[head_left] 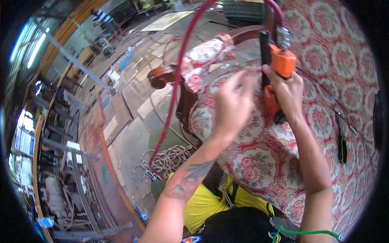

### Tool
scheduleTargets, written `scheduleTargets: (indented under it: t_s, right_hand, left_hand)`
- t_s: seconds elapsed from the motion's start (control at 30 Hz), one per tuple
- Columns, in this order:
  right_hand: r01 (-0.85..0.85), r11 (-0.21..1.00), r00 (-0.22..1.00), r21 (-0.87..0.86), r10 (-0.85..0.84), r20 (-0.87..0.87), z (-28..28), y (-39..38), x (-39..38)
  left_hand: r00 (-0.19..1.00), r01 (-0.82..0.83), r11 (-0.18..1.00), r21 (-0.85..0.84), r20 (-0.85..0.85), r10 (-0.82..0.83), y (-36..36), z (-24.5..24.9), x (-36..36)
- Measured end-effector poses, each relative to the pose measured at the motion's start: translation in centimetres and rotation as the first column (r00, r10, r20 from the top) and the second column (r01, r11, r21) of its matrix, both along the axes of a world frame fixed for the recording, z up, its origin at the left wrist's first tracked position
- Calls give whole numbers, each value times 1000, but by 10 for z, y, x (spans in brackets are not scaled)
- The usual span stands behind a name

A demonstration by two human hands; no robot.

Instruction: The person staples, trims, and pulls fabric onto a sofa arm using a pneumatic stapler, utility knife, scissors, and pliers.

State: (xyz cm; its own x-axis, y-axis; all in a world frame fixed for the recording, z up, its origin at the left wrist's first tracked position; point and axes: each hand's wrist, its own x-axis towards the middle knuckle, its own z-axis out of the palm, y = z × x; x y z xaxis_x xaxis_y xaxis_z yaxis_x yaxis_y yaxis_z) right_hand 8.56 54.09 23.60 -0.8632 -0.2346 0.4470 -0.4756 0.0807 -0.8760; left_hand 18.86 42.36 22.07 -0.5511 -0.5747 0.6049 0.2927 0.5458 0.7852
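Observation:
My right hand (288, 91) is wrapped round an orange and black pneumatic staple gun (283, 62), above a seat (251, 168) covered in red and cream floral fabric. A red air hose (176, 87) loops up and joins the gun through a metal coupling (283, 38). To the left of the gun, my left hand (235, 103) is raised over the same fabric and smeared by motion. Its fingers are too blurred to read, and no object shows in it. A carved wooden armrest (162, 76) with a floral pad (208, 54) stands beyond my left hand.
Floral fabric (320, 65) spreads along the right, with a green-and-black-handled tool (343, 148) lying on it. Coiled rope (172, 160) lies on the floor at left. Metal parts and a motor (54, 194) crowd the far left. Another person (104, 22) is in the background.

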Motion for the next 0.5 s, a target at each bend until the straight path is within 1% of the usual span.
scheduleTargets:
  t_s: [0.03, 0.07, 0.13, 0.17, 0.23, 0.27, 0.3, 0.37, 0.4, 0.43, 0.47, 0.5]
  right_hand:
    - [12, 998, 999, 61, -10, -33, 4, 2, 1]
    - [24, 998, 1000, 62, -23, -16, 5, 5, -1]
    - [-121, 992, 990, 23, 119, 81, 6, 9, -3]
    - [-122, 992, 988, 16, 119, 95, 8, 9, -1]
    - [-145, 989, 989, 13, 145, -37, 13, 15, 6]
    - [-183, 983, 983, 29, 183, 4, 20, 20, 9]
    - [-180, 983, 984, 28, 180, 15, 23, 21, 11]
    - [-212, 970, 966, -122, 189, -175, 27, 19, 13]
    - [-147, 980, 988, -137, 138, -76, 29, 19, 16]
    - [-145, 981, 987, -132, 136, -81, 29, 16, 15]
    - [-231, 946, 973, -228, 216, -86, 30, 13, 13]
    - [-313, 894, 950, -321, 297, -100, 30, 9, 13]
  left_hand:
    - [991, -47, 995, 86, 130, 35, -20, -18, 10]
    - [979, -118, 989, 90, 175, 101, -31, -27, 18]
    - [943, -250, 967, 45, 236, 233, -49, -43, 25]
    - [948, -252, 966, 63, 217, 233, -58, -52, 27]
    - [935, -251, 959, 134, 291, 204, -60, -47, 27]
    - [954, -206, 963, 174, 254, 158, -68, -57, 21]
    - [952, -205, 963, 173, 264, 155, -70, -57, 15]
    - [986, -138, 932, 336, 134, 98, -73, -51, 3]
    - [961, -75, 886, 458, 269, -58, -88, -48, 3]
    - [963, -70, 884, 462, 264, -61, -89, -49, -4]
    - [993, 33, 748, 663, 62, -99, -90, -50, -12]
    - [986, 168, 570, 805, -145, -85, -90, -50, -16]
